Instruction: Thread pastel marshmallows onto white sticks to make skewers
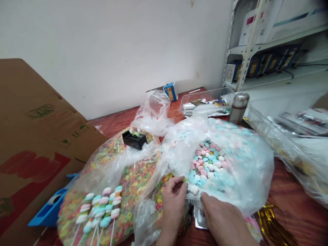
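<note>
My left hand (175,196) is closed in a pinch at the front edge of an open plastic bag (246,164) of pink, blue and white candies (208,162). My right hand (221,215) lies beside it, fingers pressed together, the thumb side toward the left hand. A few white candies (194,189) show in the gap between the two hands; whether either hand grips them is unclear. Several candy skewers (102,206) on white sticks rest on a bag of colourful cereal rings (138,177) at the left.
A black tape dispenser (135,139) sits on the cereal bag, and a blue one (50,210) stands by the cardboard box (38,136). Behind are a metal flask (238,106) and a clear tray (183,106). Gold ties (273,225) lie at the right front.
</note>
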{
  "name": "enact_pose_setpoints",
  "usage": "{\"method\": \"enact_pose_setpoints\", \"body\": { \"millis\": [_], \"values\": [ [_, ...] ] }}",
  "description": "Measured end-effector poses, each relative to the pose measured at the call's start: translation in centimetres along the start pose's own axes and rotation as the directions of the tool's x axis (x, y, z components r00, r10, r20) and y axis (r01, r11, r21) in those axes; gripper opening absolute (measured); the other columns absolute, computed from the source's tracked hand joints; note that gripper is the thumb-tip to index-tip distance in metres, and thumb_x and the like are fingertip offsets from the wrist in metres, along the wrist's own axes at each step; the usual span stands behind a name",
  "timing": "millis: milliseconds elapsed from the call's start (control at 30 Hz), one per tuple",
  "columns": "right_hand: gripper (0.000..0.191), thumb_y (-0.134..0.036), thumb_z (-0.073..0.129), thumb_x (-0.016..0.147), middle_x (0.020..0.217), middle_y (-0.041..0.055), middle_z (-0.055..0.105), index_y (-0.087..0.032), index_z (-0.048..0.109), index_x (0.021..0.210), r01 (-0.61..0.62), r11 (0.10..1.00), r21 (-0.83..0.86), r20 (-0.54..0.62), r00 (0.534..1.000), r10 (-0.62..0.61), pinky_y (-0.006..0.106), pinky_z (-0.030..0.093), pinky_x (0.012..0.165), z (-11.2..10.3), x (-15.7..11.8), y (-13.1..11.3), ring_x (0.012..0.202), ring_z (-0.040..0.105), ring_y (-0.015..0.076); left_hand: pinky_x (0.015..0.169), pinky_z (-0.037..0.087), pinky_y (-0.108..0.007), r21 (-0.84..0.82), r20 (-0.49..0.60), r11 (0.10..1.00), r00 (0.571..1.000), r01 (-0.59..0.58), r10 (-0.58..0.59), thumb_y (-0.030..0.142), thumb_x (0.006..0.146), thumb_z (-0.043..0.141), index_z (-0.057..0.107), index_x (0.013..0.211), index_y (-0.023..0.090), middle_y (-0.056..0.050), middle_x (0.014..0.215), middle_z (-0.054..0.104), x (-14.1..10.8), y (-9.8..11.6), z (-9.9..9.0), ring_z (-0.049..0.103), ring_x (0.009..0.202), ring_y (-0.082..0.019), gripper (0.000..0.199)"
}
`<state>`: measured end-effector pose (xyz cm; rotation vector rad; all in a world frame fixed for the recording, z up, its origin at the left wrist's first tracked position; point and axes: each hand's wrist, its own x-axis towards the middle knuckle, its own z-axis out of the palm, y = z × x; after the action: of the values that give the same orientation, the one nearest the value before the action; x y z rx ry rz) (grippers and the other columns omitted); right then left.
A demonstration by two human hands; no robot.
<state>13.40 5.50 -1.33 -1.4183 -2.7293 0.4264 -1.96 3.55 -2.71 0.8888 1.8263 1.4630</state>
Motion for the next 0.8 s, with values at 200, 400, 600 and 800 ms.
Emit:
{"method": "enact_pose_setpoints", "body": {
  "millis": [200, 400, 600, 800],
  "values": [
    [0.022, -0.007, 0.047, 0.089, 0.071, -0.0027, 0.074, -0.025, 0.059, 0.089, -0.059, 0.998, 0.017, -0.026, 0.998, 0.06, 0.03, 0.022, 0.047, 0.4, -0.2, 0.1, 0.062, 0.073, 0.0215, 0.078, 0.054, -0.031, -0.049, 0.014, 0.998, 0.999, -0.029, 0.03, 0.03, 0.071, 0.075, 0.073, 0.09, 0.017, -0.008, 0.09, 0.072, 0.3, 0.7, 1.2, 0.067, 0.084, -0.021, 0.023],
    [0.026, -0.009, 0.045, 0.09, 0.072, 0.0012, 0.075, -0.024, 0.063, 0.103, -0.029, 0.997, -0.065, -0.05, 0.998, 0.026, 0.03, 0.02, 0.044, -0.9, -0.6, 1.4, 0.059, 0.072, 0.0229, 0.076, 0.053, -0.029, -0.249, 0.053, 0.955, 0.986, 0.164, -0.156, 0.027, 0.065, 0.081, 0.071, 0.095, 0.015, -0.008, 0.09, 0.072, 0.6, 0.4, 1.7, 0.067, 0.084, -0.02, 0.034],
    [0.027, -0.012, 0.039, 0.094, 0.079, 0.0019, 0.076, -0.026, 0.062, 0.1, -0.073, 0.994, 0.079, 0.038, 0.997, 0.07, 0.029, 0.027, 0.048, -1.7, -0.5, 1.5, 0.068, 0.073, 0.0244, 0.069, 0.052, -0.023, -0.351, 0.073, 0.913, 0.978, 0.207, -0.193, 0.023, 0.06, 0.085, 0.071, 0.084, 0.014, -0.003, 0.075, 0.071, 0.4, 0.3, 1.7, 0.066, 0.072, -0.015, 0.03],
    [0.031, -0.023, 0.026, 0.099, 0.078, 0.0016, 0.073, -0.025, 0.056, 0.092, -0.077, 0.914, 0.399, 0.048, 0.997, 0.063, 0.026, 0.036, 0.058, -0.7, -0.2, 1.5, 0.073, 0.07, 0.0212, 0.07, 0.056, -0.02, -0.625, 0.165, 0.686, 0.922, 0.373, -0.351, 0.024, 0.062, 0.085, 0.07, 0.084, 0.015, -0.003, 0.08, 0.07, -0.2, 1.1, 1.8, 0.068, 0.073, -0.012, 0.028]
  ]
}}
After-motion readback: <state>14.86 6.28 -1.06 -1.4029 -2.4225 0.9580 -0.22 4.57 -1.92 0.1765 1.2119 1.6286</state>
